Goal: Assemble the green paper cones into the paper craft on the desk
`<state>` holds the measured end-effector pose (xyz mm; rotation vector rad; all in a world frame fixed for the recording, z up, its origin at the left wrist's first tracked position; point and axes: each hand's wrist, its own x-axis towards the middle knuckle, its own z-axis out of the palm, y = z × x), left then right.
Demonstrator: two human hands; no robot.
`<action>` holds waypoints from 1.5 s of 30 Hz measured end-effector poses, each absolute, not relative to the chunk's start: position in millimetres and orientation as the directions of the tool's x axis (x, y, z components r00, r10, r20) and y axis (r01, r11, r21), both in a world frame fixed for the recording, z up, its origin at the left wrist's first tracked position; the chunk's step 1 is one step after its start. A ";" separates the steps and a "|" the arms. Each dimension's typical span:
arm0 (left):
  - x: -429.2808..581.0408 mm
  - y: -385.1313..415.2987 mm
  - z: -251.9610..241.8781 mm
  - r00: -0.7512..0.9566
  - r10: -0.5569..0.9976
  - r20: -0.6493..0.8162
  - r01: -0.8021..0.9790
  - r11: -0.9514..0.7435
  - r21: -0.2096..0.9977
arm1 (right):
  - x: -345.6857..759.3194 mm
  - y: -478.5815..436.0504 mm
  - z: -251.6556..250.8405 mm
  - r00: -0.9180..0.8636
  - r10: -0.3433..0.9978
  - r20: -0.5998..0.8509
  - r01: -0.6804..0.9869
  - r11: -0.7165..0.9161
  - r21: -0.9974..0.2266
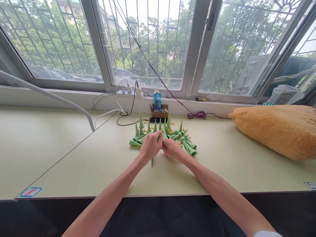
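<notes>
A heap of green plastic cones point(184, 141) mixed with small yellow pieces lies on the pale table point(98, 164); several cones stand upright at the back. My left hand point(150, 146) is closed around a green cone whose tip pokes out below the fist. My right hand point(172, 149) is closed too, its fingertips meeting the left hand's at that same cone. What the right fingers grip is hidden between the hands.
A small cardboard box point(159, 114) with a blue water bottle point(157, 99) stands behind the heap. A power strip point(129, 92) and cables lie along the sill. A furry orange cushion point(276, 128) rests at the right. A white cable point(61, 100) crosses the left.
</notes>
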<state>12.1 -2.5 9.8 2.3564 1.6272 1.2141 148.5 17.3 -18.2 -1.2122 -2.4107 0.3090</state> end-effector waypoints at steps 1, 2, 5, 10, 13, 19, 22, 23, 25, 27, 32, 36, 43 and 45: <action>12.1 -2.6 9.9 0.148 0.804 0.575 0.782 -0.451 0.430 | 148.4 17.1 -17.9 -0.530 0.805 0.266 0.712 0.593 -0.376; 12.0 -2.7 9.9 0.148 0.805 0.575 0.783 -0.451 0.429 | 148.4 16.8 -17.3 -0.531 0.805 0.263 0.711 0.592 -0.379; 11.8 -3.0 10.2 0.150 0.804 0.575 0.784 -0.451 0.427 | 148.2 15.4 -14.7 -0.535 0.808 0.248 0.696 0.587 -0.412; 11.4 -3.1 10.3 0.149 0.803 0.577 0.775 -0.457 0.437 | 148.3 13.3 -11.7 -0.528 0.816 0.235 0.651 0.566 -0.506; 11.5 -3.2 10.2 0.148 0.795 0.588 0.770 -0.466 0.436 | 148.7 13.3 -11.8 -0.529 0.816 0.233 0.619 0.559 -0.552; 11.9 -2.9 10.2 0.124 0.781 0.612 0.750 -0.478 0.458 | 148.7 13.4 -10.4 -0.512 0.830 0.222 0.589 0.528 -0.612; 11.7 -2.3 10.1 0.115 0.771 0.626 0.737 -0.488 0.467 | 148.3 13.3 -9.0 -0.488 0.839 0.240 0.599 0.522 -0.607; 11.6 -2.0 10.0 0.118 0.769 0.629 0.735 -0.493 0.465 | 148.2 13.3 -8.7 -0.486 0.840 0.241 0.602 0.522 -0.604; 11.4 -1.5 9.7 0.133 0.763 0.632 0.735 -0.504 0.454 | 148.2 13.4 -8.7 -0.490 0.839 0.237 0.603 0.522 -0.604; 11.2 -1.0 9.5 0.153 0.756 0.636 0.736 -0.517 0.437 | 148.5 13.5 -9.1 -0.498 0.837 0.228 0.593 0.520 -0.615; 10.3 -0.7 9.7 0.203 0.727 0.656 0.723 -0.563 0.400 | 150.2 14.0 -9.9 -0.524 0.823 0.219 0.524 0.514 -0.679; 8.7 -0.8 9.2 0.239 0.724 0.647 0.707 -0.586 0.395 | 152.3 15.2 -11.2 -0.551 0.805 0.218 0.476 0.519 -0.710; 9.2 0.8 8.1 0.205 0.712 0.671 0.665 -0.605 0.438 | 152.0 16.8 -12.6 -0.514 0.816 0.264 0.476 0.528 -0.704; 9.7 2.1 8.8 0.129 0.727 0.675 0.630 -0.585 0.510 | 150.9 17.0 -11.9 -0.427 0.829 0.362 0.499 0.550 -0.670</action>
